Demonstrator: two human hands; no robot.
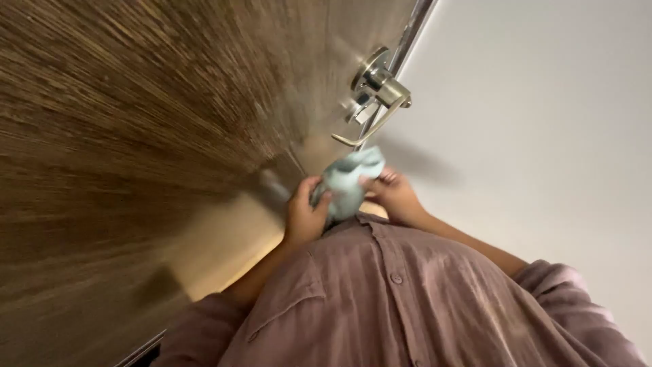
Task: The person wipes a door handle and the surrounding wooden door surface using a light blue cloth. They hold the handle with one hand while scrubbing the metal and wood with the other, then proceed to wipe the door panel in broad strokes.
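Note:
Both my hands hold a light blue cloth [348, 182] in front of my chest. My left hand [305, 209] grips its left side and my right hand [394, 194] pinches its right side. Just above the cloth a silver lever door handle [375, 102] sticks out from a dark wooden door [136, 122]. Neither hand touches the handle. My mauve striped button shirt [394, 292] fills the lower part of the view.
A metal strip [415, 20] runs along the door's edge beside a plain white wall [543, 136]. A lighter floor patch [231, 238] shows below the door.

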